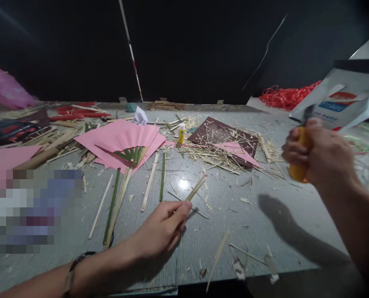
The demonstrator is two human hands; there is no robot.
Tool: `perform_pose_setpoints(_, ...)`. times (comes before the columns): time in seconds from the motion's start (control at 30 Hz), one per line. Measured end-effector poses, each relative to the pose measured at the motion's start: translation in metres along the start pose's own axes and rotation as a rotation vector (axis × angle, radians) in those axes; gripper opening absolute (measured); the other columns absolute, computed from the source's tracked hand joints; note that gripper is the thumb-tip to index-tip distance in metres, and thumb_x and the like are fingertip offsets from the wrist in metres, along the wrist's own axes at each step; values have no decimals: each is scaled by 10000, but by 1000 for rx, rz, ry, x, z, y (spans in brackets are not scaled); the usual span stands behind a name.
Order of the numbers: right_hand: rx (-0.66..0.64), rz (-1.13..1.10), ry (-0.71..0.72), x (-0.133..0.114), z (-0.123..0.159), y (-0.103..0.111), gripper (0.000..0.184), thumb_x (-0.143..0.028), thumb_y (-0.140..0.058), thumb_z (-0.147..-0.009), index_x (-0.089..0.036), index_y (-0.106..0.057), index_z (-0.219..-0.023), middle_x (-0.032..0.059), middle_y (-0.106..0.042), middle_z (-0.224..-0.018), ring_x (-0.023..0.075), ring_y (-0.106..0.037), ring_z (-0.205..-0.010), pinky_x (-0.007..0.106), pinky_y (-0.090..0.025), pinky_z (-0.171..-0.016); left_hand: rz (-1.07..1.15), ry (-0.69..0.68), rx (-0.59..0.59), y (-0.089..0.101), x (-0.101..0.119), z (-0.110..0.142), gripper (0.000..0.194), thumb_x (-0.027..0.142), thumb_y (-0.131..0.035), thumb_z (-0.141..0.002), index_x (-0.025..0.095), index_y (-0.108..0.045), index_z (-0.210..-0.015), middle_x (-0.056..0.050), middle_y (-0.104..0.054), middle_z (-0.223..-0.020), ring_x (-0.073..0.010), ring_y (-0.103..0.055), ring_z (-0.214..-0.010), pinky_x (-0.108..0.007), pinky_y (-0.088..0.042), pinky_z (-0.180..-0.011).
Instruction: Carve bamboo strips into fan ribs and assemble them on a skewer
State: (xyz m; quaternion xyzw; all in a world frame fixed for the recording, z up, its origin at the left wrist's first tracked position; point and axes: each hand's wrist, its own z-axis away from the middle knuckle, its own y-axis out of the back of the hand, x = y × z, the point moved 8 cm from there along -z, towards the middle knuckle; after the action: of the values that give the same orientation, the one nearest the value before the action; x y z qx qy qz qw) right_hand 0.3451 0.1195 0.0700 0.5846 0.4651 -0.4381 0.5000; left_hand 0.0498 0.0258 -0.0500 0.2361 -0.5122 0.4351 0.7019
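My left hand (pixel 168 225) pinches a short bamboo strip (pixel 197 187) between thumb and fingers, its free end tilted up and away to the right. Raised at the right, my right hand (pixel 324 153) is wrapped round a yellow-handled knife (pixel 300 167); a dark blade sticks up above the fist, blurred. Beyond my left hand, more bamboo strips (pixel 149 182) lie on the table, some green and some pale. A pleated pink paper fan (pixel 131 134) with bamboo ribs rests farther back.
A yellow glue stick (pixel 181 133) stands mid-table beside a brown board (pixel 224 138) strewn with shavings. Red plastic ribbon (pixel 286 97) and a white bag (pixel 336 99) are at the back right. Pink paper (pixel 9 161) and a bamboo pole (pixel 44 157) lie left.
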Motion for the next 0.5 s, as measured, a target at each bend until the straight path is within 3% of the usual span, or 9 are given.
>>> perform_pose_setpoints(0.07,-64,-93,-73,16,13,-14,444,-621,-552,-1034,-247,-599,-798,-61,-399,-516,75,-315,-373,207,-195,-371,76,32,-28,0,-2,-1,489,614,-507,-997,246,-441,-681,112,-264,-428,-61,-225,-316,-221,-138,-329)
perform_pose_setpoints(0.17,-475,-48,-228,48,51,-89,486,-637,-540,-1034,-214,-585,-799,-54,-463,-532,87,-374,-384,201,-274,-332,175,50,-58,2,-2,-3,461,601,-519,-990,241,-472,-705,120,-245,-437,-55,-227,-293,-197,-149,-302)
perform_pose_setpoints(0.27,-728,-11,-334,62,83,-144,527,-645,-498,-1052,-191,-565,-793,-44,-497,-600,75,-406,-438,176,-309,-368,191,59,-92,0,-4,-2,428,560,-474,-1026,233,-507,-752,116,-274,-453,-51,-241,-263,-191,-137,-274)
perform_pose_setpoints(0.37,-854,21,-435,64,99,-166,568,-689,-459,-1049,-181,-564,-820,-44,-495,-640,68,-396,-473,169,-322,-408,170,74,-112,-4,-6,3,339,535,-459,-1055,250,-498,-876,123,-336,-494,-57,-278,-267,-179,-194,-274)
perform_pose_setpoints(0.5,-905,33,-461,63,105,-173,594,-720,-479,-1022,-182,-548,-780,-44,-469,-629,76,-361,-488,188,-291,-420,144,82,-139,-9,-9,6,293,493,-448,-1063,255,-465,-894,100,-465,-605,-63,-384,-337,-183,-319,-342)
